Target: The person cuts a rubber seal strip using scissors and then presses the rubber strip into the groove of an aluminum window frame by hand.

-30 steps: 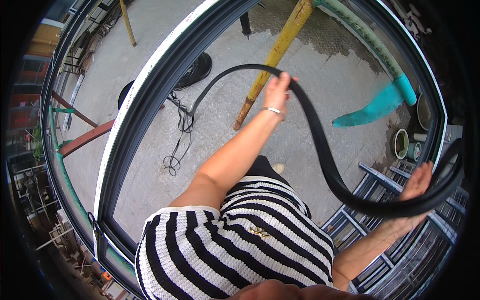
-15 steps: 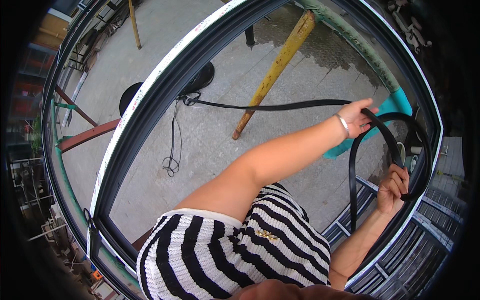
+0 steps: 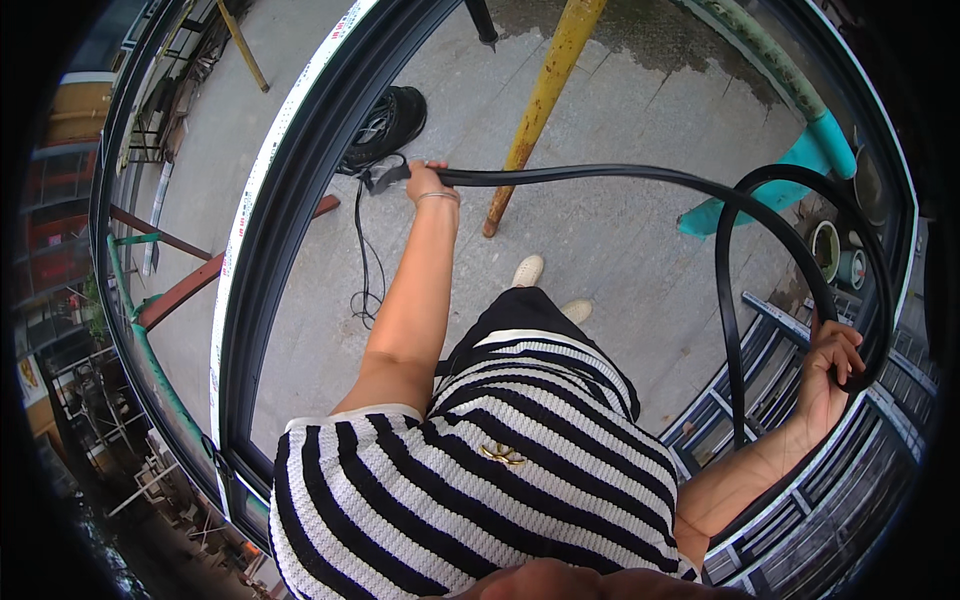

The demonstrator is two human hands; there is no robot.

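Note:
A long black rubber strip arches across the view from left to right. Near its left end, beside a dark bundle on the ground, my left hand is closed around it, arm stretched forward. My right hand, at the right, has its fingers wrapped round the strip where loose loops of it come together. One loop rises above that hand, and a length hangs down to the left of it. Part of the strip is hidden behind my right fingers.
A large dark window frame with white film surrounds me. A yellow post slants ahead, and a green pipe with teal cloth stands at the right. Stacked metal frames lie lower right. A black bundle and thin cords lie on the paving.
My left hand has moved far left along the strip, from near the loops to its left end. My right hand keeps its hold, slightly lower and further right. The view has shifted.

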